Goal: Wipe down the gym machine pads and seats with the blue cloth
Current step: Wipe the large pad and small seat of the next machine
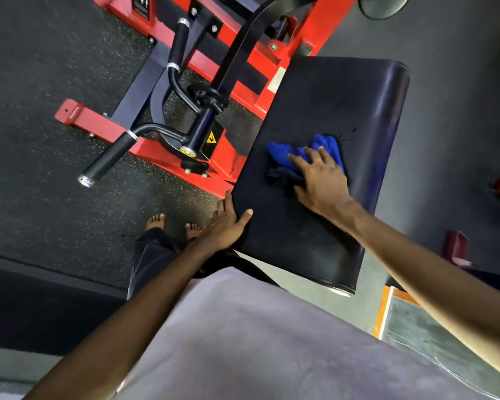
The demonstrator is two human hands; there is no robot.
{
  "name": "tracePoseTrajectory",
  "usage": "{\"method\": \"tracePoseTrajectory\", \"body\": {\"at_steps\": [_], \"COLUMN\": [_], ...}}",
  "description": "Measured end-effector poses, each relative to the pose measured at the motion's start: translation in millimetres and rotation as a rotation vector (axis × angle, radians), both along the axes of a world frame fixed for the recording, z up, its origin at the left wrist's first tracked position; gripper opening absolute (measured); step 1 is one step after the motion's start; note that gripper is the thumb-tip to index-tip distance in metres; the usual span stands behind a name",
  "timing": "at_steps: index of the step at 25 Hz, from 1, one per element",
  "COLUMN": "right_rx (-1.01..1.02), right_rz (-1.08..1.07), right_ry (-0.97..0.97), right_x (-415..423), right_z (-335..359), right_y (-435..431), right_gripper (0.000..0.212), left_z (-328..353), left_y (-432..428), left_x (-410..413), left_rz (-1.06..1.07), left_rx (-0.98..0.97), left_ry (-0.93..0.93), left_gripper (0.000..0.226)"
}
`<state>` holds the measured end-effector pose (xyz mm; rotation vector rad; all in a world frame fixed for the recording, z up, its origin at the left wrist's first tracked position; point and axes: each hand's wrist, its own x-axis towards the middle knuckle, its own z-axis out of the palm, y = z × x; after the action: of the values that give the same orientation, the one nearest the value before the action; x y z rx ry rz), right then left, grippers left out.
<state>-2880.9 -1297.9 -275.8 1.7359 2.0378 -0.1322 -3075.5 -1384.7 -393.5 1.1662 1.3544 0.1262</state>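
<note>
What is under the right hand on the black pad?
The blue cloth, bunched up, lies on the pad. The right hand presses it with flat fingers. The part of the cloth beneath the palm is covered.

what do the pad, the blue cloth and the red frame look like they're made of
Pad: looks like black vinyl or leather-like upholstery, smooth with a soft sheen along its rounded edge. Blue cloth: fluffy, bunched pile, probably microfibre. Red frame: likely painted steel, glossy with bolts at the joints.
</note>
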Motion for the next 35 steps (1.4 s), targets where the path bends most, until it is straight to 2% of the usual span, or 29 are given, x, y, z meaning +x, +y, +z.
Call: {"method": "tracePoseTrajectory", "body": {"at_steps": [2,4,8,12,15,20,24,28,31,35], "right_rx": [-0.002,0.031,0.118,0.074,0.063,-0.092,-0.258,-0.126,-0.025,0.049], "right_rz": [0.055,0.024,-0.138,-0.073,-0.027,0.054,0.219,0.112,-0.002,-0.004], "right_ry": [0.014,0.010,-0.012,-0.042,-0.018,-0.012,0.043,0.025,-0.006,0.004], "right_x": [10,22,36,28,26,-22,-33,21,50,60], "right_z": [7,8,13,13,3,-51,-56,-4,35,51], "right_y": [-25,2,33,-15,9,76,79,56,33,-29], "right_gripper": [0.079,0.080,0.080,0.086,0.081,0.073,0.069,0.069,0.069,0.080], "left_z": [-3,-10,-16,-15,-15,-21,-32,-27,-26,-33], "left_y": [4,10,17,23,24,23,27,49,58,51], "left_x": [4,7,7,11,14,19,20,33,40,34], "left_rz": [0.034,0.037,0.005,-0.010,-0.019,-0.012,0.010,0.170,0.131,0.086], "left_rx": [0.097,0.168,0.136,0.160,0.167,0.200,0.083,0.107,0.140,0.176], "left_ry": [-0.022,-0.049,-0.066,-0.060,-0.008,0.035,0.083,-0.007,0.075,0.060], "left_gripper": [0.082,0.081,0.084,0.085,0.083,0.083,0.091,0.080,0.077,0.082]}}
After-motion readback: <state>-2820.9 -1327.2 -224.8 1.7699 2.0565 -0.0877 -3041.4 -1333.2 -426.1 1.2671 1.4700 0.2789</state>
